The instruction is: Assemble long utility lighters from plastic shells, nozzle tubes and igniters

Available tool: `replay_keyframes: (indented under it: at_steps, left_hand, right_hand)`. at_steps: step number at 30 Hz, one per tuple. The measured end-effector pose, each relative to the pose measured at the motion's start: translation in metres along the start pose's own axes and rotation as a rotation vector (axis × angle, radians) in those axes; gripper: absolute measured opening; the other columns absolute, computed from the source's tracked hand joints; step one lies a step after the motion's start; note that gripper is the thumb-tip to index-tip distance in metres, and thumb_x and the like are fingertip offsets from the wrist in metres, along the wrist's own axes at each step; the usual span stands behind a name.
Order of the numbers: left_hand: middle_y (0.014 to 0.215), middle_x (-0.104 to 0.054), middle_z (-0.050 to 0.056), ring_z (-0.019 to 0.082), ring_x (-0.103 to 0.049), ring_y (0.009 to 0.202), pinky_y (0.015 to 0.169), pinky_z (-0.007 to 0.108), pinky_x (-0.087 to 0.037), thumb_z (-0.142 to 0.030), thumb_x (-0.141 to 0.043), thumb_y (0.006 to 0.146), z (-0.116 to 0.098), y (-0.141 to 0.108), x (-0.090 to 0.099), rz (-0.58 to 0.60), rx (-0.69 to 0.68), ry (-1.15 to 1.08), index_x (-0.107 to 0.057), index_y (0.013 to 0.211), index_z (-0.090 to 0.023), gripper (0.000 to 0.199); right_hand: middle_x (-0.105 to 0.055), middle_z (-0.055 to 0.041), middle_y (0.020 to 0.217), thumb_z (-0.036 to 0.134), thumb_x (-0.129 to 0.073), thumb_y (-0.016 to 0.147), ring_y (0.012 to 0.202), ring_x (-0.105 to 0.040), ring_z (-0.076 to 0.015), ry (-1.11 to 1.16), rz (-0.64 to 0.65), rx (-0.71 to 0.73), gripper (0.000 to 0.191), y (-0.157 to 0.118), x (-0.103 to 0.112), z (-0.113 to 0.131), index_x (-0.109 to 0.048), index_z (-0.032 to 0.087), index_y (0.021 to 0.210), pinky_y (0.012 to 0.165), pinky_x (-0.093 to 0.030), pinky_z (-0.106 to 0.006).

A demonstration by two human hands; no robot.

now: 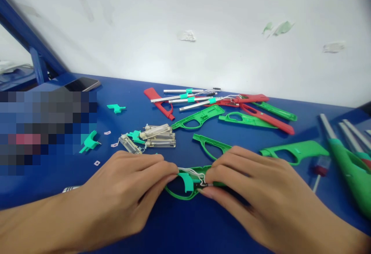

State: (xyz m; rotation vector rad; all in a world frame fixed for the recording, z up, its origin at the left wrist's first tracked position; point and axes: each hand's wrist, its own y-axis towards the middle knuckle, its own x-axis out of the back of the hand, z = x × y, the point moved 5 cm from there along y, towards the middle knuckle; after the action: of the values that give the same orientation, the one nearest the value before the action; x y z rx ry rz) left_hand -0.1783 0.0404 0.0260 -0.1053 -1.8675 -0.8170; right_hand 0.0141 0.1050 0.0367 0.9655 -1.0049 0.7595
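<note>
A green lighter shell half (181, 197) lies between my hands over the front of the blue table. A teal trigger piece (187, 183) sits in it, with white wires (193, 172) running above. My left hand (124, 192) pinches the shell's left end, its fingertips at the wires. My right hand (255, 192) has thumb and fingers closed on a small black igniter part (205, 185) where the wires end; the fingers partly hide it. The striped tip of a metal tube (70, 188) shows beyond my left wrist.
Clear fuel tanks (159, 132) lie behind my left hand, teal triggers (90, 142) further left. Several metal tubes (191, 100), red shell halves (159, 103) and green shell halves (199, 117) are spread behind. A screwdriver (321, 167) and assembled green lighter (348, 173) stand right. A phone (82, 84) is back left.
</note>
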Motion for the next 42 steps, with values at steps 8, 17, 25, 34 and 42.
replay_keyframes:
  at_steps: [8,17,25,34,42]
  left_hand:
    - [0.084,-0.074,-0.006,0.010,-0.066,0.063,0.060,0.027,-0.045,-0.015,-0.049,0.106,0.0002,0.0016,0.0021,-0.020,0.023,0.019,-0.061,0.106,-0.024,0.015]
    - [0.082,-0.073,-0.008,0.009,-0.064,0.065,0.062,0.026,-0.045,-0.015,-0.053,0.105,0.0007,0.0015,-0.0010,-0.009,0.042,0.003,-0.061,0.106,-0.024,0.012]
    - [0.072,-0.066,-0.006,0.011,-0.059,0.057,0.056,0.030,-0.041,-0.017,-0.051,0.106,-0.0002,-0.0001,-0.0032,0.027,0.017,0.016,-0.061,0.105,-0.022,0.012]
    - [0.072,-0.067,-0.003,0.013,-0.059,0.054,0.050,0.033,-0.038,-0.008,-0.051,0.101,-0.0048,-0.0041,-0.0005,0.024,-0.071,0.067,-0.062,0.110,-0.019,0.018]
    - [0.078,-0.072,-0.001,0.016,-0.064,0.058,0.050,0.035,-0.037,-0.004,-0.055,0.096,-0.0048,-0.0056,-0.0019,0.011,-0.075,0.099,-0.064,0.113,-0.018,0.024]
  right_hand:
    - [-0.071,0.0009,0.083,0.030,-0.043,0.112,0.076,-0.066,-0.0199,-0.016,0.015,0.010,0.036,0.0021,-0.0008,0.0010,-0.074,0.025,0.093,0.064,-0.051,-0.035]
    - [-0.071,-0.0009,0.080,0.026,-0.047,0.110,0.069,-0.065,-0.0164,-0.037,0.003,0.017,0.031,0.0024,-0.0001,0.0049,-0.073,0.023,0.093,0.066,-0.054,-0.029]
    - [-0.071,-0.0020,0.082,0.026,-0.048,0.110,0.069,-0.066,-0.0154,-0.034,0.014,-0.015,0.030,0.0012,-0.0012,0.0018,-0.071,0.022,0.091,0.066,-0.055,-0.027]
    - [-0.070,-0.0013,0.086,0.027,-0.047,0.110,0.069,-0.065,-0.0150,-0.013,0.047,-0.061,0.031,0.0012,-0.0042,-0.0016,-0.070,0.023,0.090,0.068,-0.057,-0.028]
    - [-0.070,-0.0015,0.089,0.028,-0.048,0.110,0.071,-0.066,-0.0151,0.002,0.062,-0.080,0.029,0.0002,-0.0044,-0.0027,-0.070,0.023,0.091,0.068,-0.059,-0.027]
